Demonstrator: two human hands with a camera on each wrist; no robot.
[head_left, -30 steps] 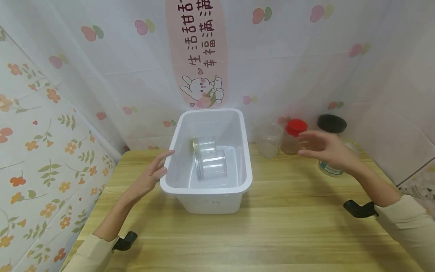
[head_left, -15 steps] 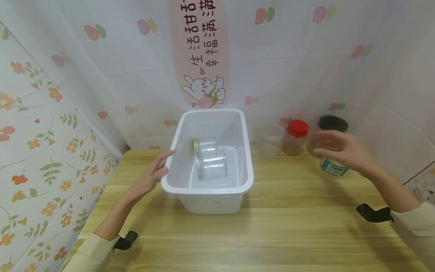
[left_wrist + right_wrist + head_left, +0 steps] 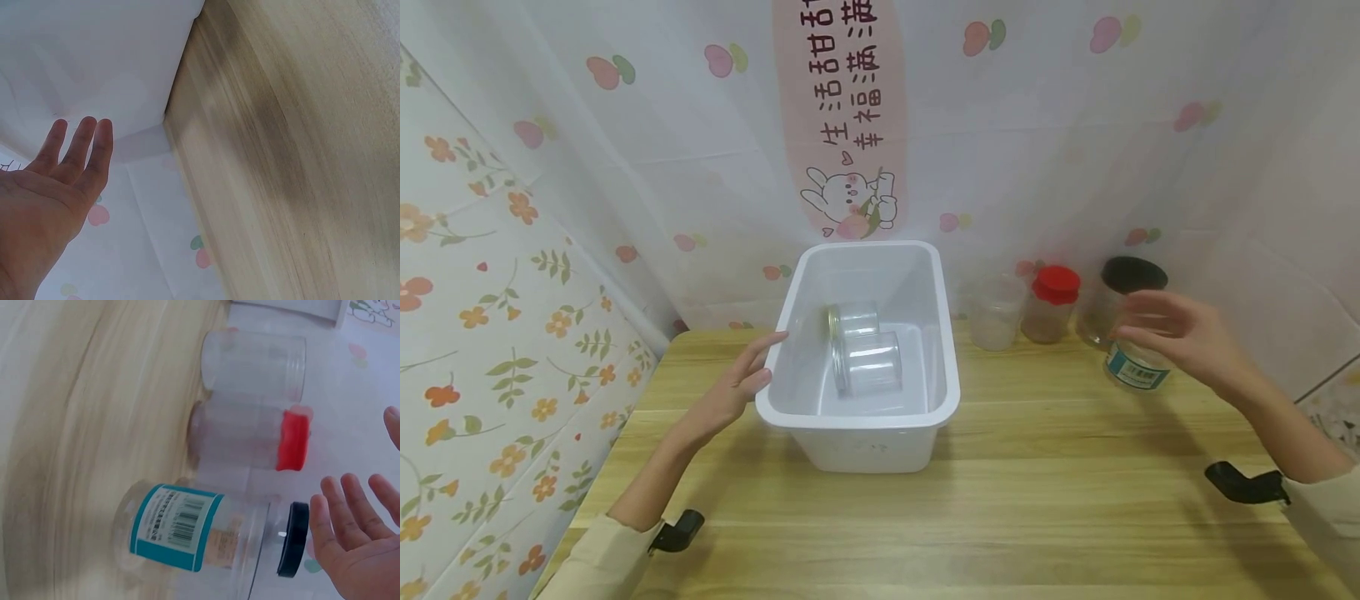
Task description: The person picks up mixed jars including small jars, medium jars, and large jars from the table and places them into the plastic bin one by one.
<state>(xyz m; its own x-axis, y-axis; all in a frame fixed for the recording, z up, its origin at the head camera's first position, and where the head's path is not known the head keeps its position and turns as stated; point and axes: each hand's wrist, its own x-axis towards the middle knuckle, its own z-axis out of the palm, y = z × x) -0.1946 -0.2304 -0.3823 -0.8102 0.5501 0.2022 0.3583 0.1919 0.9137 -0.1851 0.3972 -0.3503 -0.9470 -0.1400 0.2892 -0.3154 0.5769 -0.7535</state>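
Note:
My left hand (image 3: 726, 396) rests at the left rim of a white plastic tub (image 3: 863, 450), its fingers fairly straight against the wall. Two clear jars lie on their sides in the tub: a larger jar (image 3: 874, 367) and a smaller jar (image 3: 859, 319) with a gold-coloured lid. At the right, my right hand (image 3: 1198, 342) hovers over a clear jar with a teal label (image 3: 1138, 371), thumb and fingers apart and holding nothing. In the right wrist view, the fingertips (image 3: 320, 506) are close beside the black lid (image 3: 294, 540) of the jar behind.
Along the back of the wooden table (image 3: 1037, 500) stand a clear lidless-looking container (image 3: 996, 321), a jar with a red lid (image 3: 1056, 285) and a jar with a black lid (image 3: 1135, 273). A patterned curtain (image 3: 1037, 150) hangs behind them.
My right hand has moved right, from in front of the red- and black-lidded jars to over the teal-labelled jar. My left hand has stayed at the tub's rim.

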